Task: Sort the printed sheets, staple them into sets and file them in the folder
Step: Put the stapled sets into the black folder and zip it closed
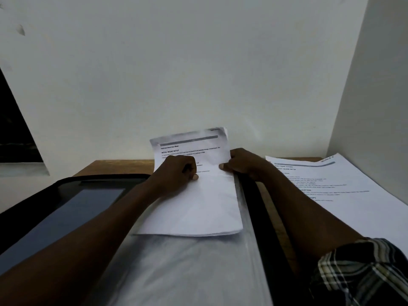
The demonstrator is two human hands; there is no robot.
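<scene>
The set [194, 206] lies on the open folder's [88, 195] clear sleeve [176, 272], far end curling upward. The left hand [178, 171] and right hand [240, 164] each pinch its sides. Risk: the curl may crease, or the fanned near edges may snag at the sleeve mouth. More sheets [331, 184] wait on the tabletop [123, 165] to the right.

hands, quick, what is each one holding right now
Left hand: closed, pinching the set of sheets.
Right hand: closed, pinching the same set at its right edge.
</scene>
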